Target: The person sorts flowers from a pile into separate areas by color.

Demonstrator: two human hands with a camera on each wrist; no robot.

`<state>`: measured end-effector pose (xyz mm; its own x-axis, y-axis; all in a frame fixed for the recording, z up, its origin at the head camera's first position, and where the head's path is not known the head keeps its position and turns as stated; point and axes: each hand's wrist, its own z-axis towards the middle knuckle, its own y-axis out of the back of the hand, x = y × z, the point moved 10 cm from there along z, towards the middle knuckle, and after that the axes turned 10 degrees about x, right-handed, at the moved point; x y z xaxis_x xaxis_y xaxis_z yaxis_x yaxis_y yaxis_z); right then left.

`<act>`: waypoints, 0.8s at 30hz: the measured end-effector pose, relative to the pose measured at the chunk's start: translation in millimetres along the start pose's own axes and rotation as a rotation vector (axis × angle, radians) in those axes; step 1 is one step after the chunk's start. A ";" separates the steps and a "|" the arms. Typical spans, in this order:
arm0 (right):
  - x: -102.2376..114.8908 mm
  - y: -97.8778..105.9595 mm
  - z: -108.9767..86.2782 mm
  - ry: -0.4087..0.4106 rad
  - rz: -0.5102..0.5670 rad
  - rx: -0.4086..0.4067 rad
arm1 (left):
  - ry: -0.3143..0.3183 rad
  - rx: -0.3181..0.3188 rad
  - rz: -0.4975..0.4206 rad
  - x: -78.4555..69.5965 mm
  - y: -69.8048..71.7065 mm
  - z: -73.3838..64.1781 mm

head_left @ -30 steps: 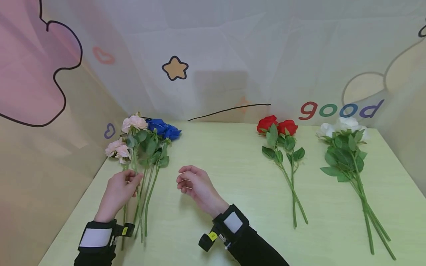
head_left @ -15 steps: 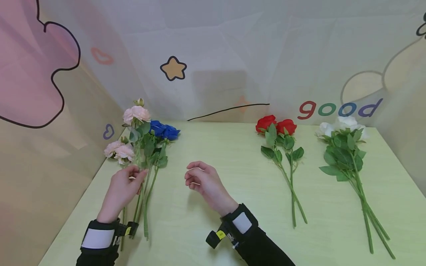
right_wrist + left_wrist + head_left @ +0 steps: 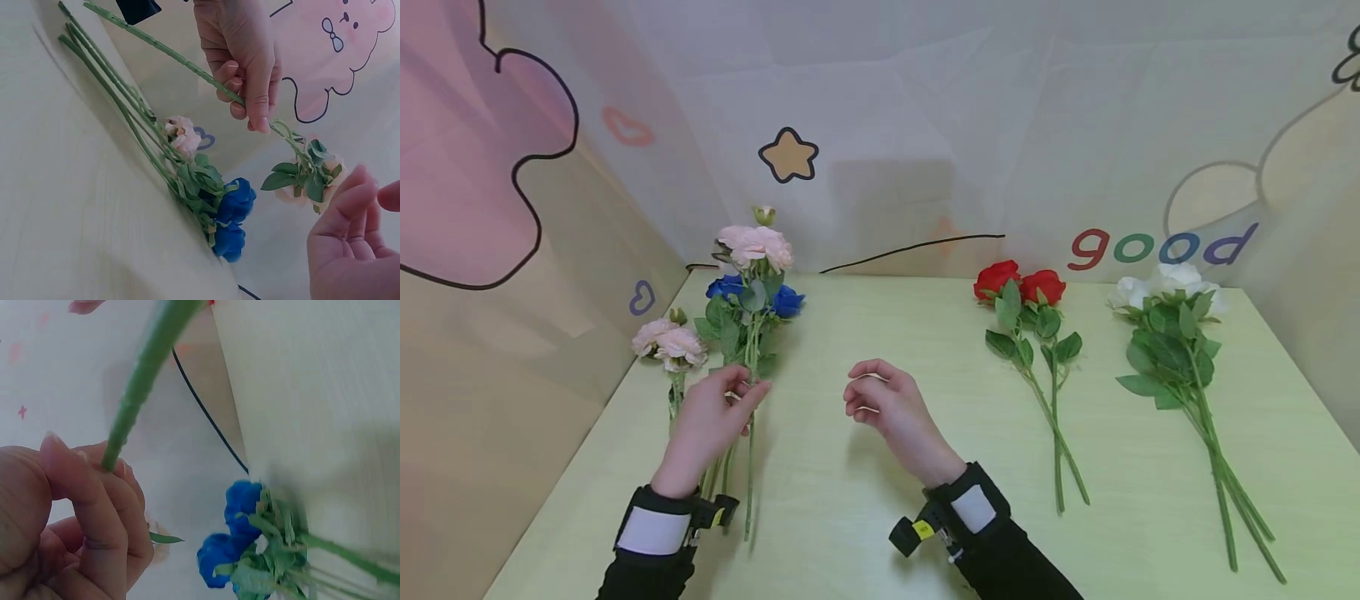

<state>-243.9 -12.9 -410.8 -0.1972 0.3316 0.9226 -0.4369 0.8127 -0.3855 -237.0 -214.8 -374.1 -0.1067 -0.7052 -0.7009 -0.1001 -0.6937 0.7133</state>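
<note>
My left hand pinches the green stem of a pale pink flower between thumb and fingers. In the right wrist view this stem slants clear above the table, its leafy head hanging beyond the fingers. Blue roses lie on the table behind it, partly covered by the held flower in the head view. Another pale pink flower lies to the left of them. My right hand hovers over the table to the right, fingers loosely bent, holding nothing. In the right wrist view its fingertips show near the held flower's head.
Two red roses with crossed stems lie on the table right of centre. White roses lie farther right, stems toward the front. A printed cloth backdrop stands along the table's back and left edges.
My left hand has lifted the pale pink flower and carried it rightward, in front of the blue roses. My right hand has shifted to the right, still empty.
</note>
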 end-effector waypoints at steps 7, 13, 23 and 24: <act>15.0 17.4 -7.8 0.042 -0.064 -0.022 | -0.059 0.017 -0.027 -19.3 -23.1 11.5; 26.8 33.5 -15.6 0.060 -0.129 -0.050 | -0.083 0.026 -0.057 -33.3 -43.2 20.3; 44.2 64.5 -33.4 0.069 -0.241 -0.094 | -0.085 0.048 -0.098 -58.5 -77.8 32.9; 45.3 68.1 -35.3 0.066 -0.253 -0.099 | -0.083 0.053 -0.101 -60.7 -81.1 34.1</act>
<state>-251.6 74.3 -394.7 -0.0334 0.1402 0.9896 -0.3765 0.9154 -0.1424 -256.1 -110.7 -389.3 -0.1746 -0.6165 -0.7678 -0.1659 -0.7502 0.6401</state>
